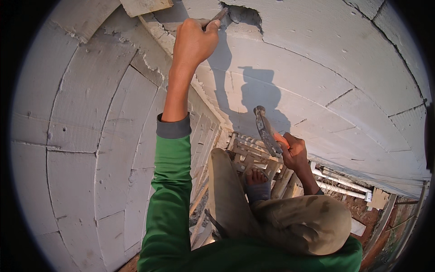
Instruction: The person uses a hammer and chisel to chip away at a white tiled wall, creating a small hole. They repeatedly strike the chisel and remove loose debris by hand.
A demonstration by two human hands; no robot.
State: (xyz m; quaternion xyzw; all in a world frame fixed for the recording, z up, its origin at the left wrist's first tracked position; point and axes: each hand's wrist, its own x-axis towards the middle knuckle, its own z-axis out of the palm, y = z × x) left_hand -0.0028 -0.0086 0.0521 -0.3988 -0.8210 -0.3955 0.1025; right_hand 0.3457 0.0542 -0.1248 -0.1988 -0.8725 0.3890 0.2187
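Note:
High up against the pale block wall [299, 54], my left hand [194, 41] is closed around a chisel [220, 15], most of which the fingers hide. The chisel's end points at a ragged hole [247, 18] broken into the wall near the top of the view. Lower and to the right, my right hand [295, 153] grips a claw hammer [266, 130] by its orange handle. The worn metal hammer head stays apart from both the wall and the chisel.
Another block wall [77, 181] meets this one at a corner on my left, with boards [86, 18] at the top. My bent knees and foot rest above wooden scaffolding [253, 152]. Far below at the right lie white pipes [342, 185] and reddish ground.

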